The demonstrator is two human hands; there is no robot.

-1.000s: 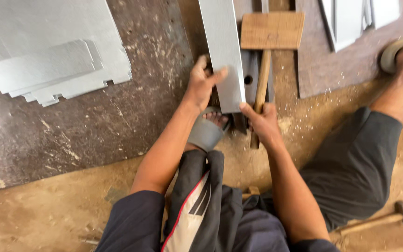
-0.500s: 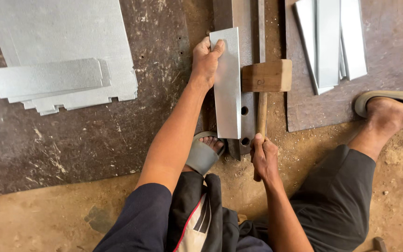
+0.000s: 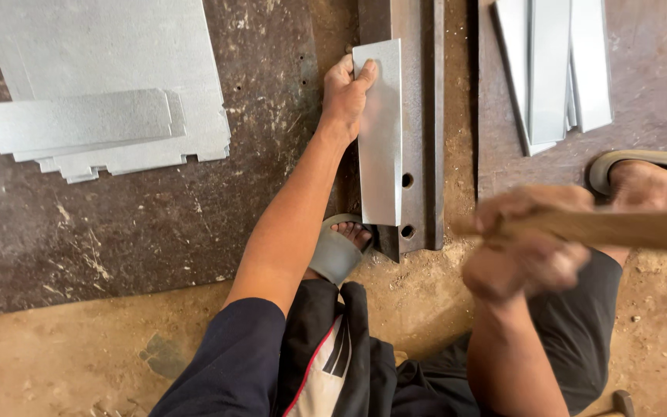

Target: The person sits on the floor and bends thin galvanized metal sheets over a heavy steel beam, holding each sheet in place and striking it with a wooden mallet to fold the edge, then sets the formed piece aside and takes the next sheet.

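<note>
My left hand [image 3: 345, 94] grips the far end of a narrow sheet-metal strip [image 3: 380, 139] that lies along a dark steel bar [image 3: 418, 116] with holes on the floor. My right hand [image 3: 523, 247] is raised and blurred, shut around the wooden handle of a mallet [image 3: 627, 228]; the handle runs off to the right and the mallet's head is out of view. My left foot in a grey sandal [image 3: 337, 247] rests at the near end of the bar.
A stack of cut metal sheets [image 3: 110, 100] lies at the left on a dark floor plate. More metal strips [image 3: 553, 66] lie at the upper right. My right foot in a sandal [image 3: 646, 177] rests at the right. Sandy ground lies in front.
The mallet has been lifted off the bar and swung up to the right in my right hand. My left hand still holds the strip on the bar.
</note>
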